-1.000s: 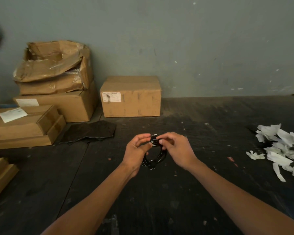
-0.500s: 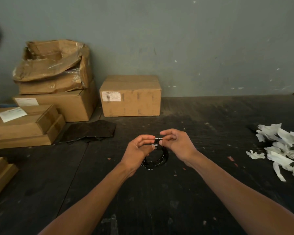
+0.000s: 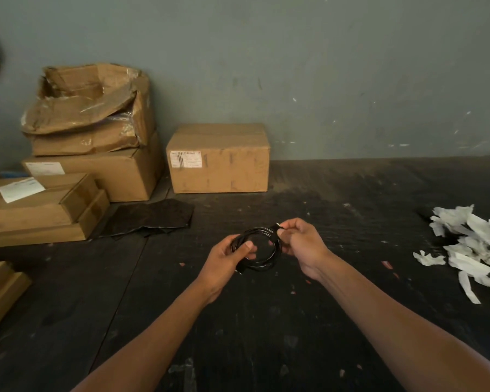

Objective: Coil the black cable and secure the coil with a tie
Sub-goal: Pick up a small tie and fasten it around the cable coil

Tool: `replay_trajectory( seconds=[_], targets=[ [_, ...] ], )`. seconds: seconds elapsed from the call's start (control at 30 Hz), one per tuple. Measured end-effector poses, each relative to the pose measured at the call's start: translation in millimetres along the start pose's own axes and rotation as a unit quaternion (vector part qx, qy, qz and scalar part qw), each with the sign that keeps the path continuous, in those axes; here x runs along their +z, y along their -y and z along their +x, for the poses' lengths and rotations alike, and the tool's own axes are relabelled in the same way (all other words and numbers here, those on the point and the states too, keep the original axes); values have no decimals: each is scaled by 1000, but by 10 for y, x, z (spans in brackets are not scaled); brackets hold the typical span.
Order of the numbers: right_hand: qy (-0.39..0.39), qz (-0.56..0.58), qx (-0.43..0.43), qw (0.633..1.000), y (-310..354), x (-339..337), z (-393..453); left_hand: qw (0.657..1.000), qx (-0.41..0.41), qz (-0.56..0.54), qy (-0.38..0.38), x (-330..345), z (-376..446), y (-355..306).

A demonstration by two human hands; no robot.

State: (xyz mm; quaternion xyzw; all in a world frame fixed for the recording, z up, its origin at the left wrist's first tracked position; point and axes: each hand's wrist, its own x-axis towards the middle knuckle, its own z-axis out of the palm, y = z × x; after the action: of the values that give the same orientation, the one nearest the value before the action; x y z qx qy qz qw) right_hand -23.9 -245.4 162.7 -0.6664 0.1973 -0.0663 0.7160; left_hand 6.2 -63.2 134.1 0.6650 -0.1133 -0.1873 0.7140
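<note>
Your left hand point(image 3: 224, 257) grips the near-left side of the black cable point(image 3: 262, 247), already wound into a coil and held just above the middle of the bench point(image 3: 337, 199), while your right hand point(image 3: 300, 244) pinches its far-right side, where a small pale tip shows. The coiling looks done and the tying is in hand; no tie is plainly visible, so you likely need to wrap and cinch one there without loosening the loops.
</note>
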Motion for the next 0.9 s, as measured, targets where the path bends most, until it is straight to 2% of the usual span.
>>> replay_trajectory(
  seconds=[0.23, 0.4, 0.63, 0.9],
  targets=[
    [-61, 102, 86, 989, -189, -27, 90, 993, -68, -98, -1, -68, 96, 105],
    [-44, 105, 124, 986, -351, -43, 194, 977, -117, -152, -89, -123, 282, 141],
    [-51, -8, 117, 992, -740, 84, 489, 965, -176, -136, -140, -186, 613, 386],
    [-37, -101, 172, 979, -1234, 214, 809, 950, -236, 39, -198, -355, 936, 932]
  ],
)
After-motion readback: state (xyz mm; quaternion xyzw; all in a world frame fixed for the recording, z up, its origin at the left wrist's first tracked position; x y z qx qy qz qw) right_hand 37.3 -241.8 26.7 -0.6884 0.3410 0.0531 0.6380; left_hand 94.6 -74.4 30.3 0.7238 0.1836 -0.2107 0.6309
